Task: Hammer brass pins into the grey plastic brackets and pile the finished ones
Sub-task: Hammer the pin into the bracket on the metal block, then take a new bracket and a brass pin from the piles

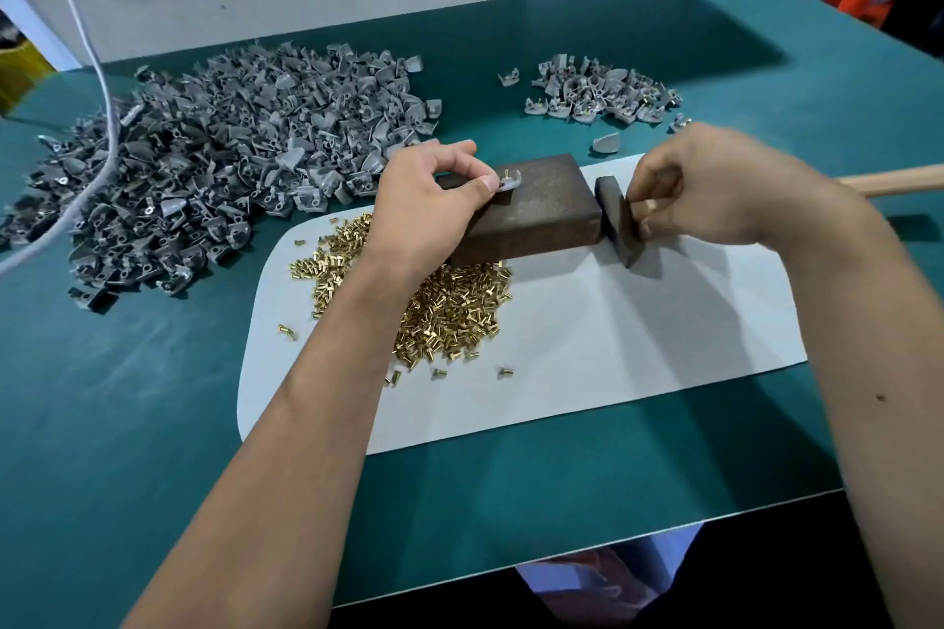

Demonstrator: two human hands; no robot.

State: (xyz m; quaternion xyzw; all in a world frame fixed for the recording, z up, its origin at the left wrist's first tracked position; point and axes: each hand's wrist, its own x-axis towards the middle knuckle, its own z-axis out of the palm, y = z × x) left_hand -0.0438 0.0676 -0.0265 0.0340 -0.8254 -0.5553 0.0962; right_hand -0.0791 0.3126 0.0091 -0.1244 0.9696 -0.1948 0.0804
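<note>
Head view: your left hand (434,199) pinches a bracket (508,181) with its pin on the block (536,209), centre frame; your right hand (715,189) grips the hammer (615,225). The small finished pile (597,89) sits upper right, the big raw heap (204,158) upper left.

the left forearm (327,373) hides part of the brass pin heap (449,312); the hammer handle (894,183) runs off the right edge.

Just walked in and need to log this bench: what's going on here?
A person is fitting pins. The left hand pinches a grey bracket with a brass pin on the metal block. The right hand grips the hammer close to its head, beside the block. Finished brackets lie piled at the far right.
</note>
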